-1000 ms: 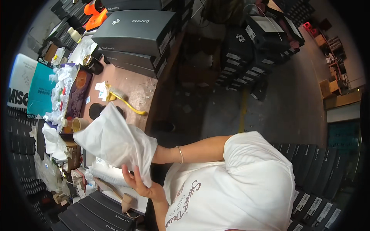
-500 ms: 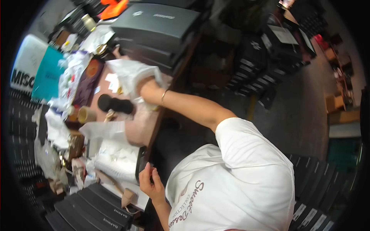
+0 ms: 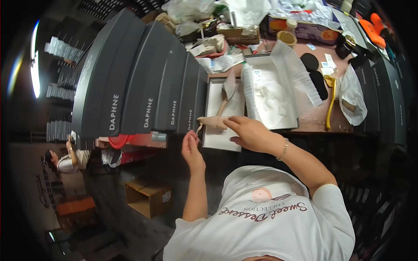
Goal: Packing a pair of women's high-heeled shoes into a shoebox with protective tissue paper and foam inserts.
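Note:
A beige shoe (image 3: 213,122) with a thin ankle strap lies over a shallow white-lined box lid (image 3: 213,140). My left hand (image 3: 193,150) is closed at the near left of the lid, its fingertips pinching the strap's end. My right hand (image 3: 257,135) has its fingers on the right end of that shoe, and the thumb sits lower, above the lid. Behind it a second shoe (image 3: 229,89), with a greyish mesh part, lies in the lid. To the right stands an open shoebox (image 3: 298,118) holding crumpled white tissue paper (image 3: 273,100).
Dark shoeboxes (image 3: 139,82) are stacked at left, and more (image 3: 385,95) stand at right. A yellow-handled brush (image 3: 331,106), black oval pads (image 3: 320,85) and a white plastic bag (image 3: 353,98) lie on the table (image 3: 305,124). A cardboard box (image 3: 150,200) is on the floor; another person (image 3: 69,161) is far left.
My view has turned left. My right hand has left the white plastic bag and come to the beige shoe. My left hand has moved to the strap.

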{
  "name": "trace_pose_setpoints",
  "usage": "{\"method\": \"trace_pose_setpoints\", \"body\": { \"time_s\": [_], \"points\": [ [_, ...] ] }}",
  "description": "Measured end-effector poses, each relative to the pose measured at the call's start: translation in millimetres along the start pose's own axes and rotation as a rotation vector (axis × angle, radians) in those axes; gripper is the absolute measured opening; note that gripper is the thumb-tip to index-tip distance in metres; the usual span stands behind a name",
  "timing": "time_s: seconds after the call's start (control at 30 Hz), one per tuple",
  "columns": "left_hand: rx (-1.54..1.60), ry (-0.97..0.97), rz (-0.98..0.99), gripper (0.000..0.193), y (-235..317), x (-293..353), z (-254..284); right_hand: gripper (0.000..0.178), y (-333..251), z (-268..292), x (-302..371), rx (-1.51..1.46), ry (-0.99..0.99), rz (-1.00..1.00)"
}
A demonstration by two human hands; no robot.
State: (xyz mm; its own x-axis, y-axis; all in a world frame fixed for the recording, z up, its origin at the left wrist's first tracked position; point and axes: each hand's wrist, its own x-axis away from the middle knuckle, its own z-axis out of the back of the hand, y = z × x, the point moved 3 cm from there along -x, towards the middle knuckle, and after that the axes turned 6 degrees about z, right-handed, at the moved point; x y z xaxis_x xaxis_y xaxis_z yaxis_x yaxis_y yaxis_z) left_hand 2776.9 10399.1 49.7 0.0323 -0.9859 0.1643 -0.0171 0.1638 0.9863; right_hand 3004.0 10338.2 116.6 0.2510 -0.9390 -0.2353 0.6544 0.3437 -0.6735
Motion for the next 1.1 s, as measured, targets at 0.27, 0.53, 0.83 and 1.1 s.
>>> {"method": "trace_pose_setpoints", "body": {
  "time_s": [0.27,0.53,0.83,1.1],
  "points": [
    [-0.255,0.031,-0.153,0.028,-11,24,13,0.025,47,-99,-72,0.287,0.082,0.037],
    [-0.193,-0.194,-0.189,0.034,-3,2,-8,0.025,30,-25,-32,-0.461,0.053,0.011],
    [-0.253,-0.447,-0.417,0.024,21,11,-75,0.02,44,-36,11,-0.808,0.135,-0.235],
    [-0.148,-0.544,-0.033,0.017,-31,10,-60,0.039,-11,-3,33,0.127,0.232,0.13]
  ]
}}
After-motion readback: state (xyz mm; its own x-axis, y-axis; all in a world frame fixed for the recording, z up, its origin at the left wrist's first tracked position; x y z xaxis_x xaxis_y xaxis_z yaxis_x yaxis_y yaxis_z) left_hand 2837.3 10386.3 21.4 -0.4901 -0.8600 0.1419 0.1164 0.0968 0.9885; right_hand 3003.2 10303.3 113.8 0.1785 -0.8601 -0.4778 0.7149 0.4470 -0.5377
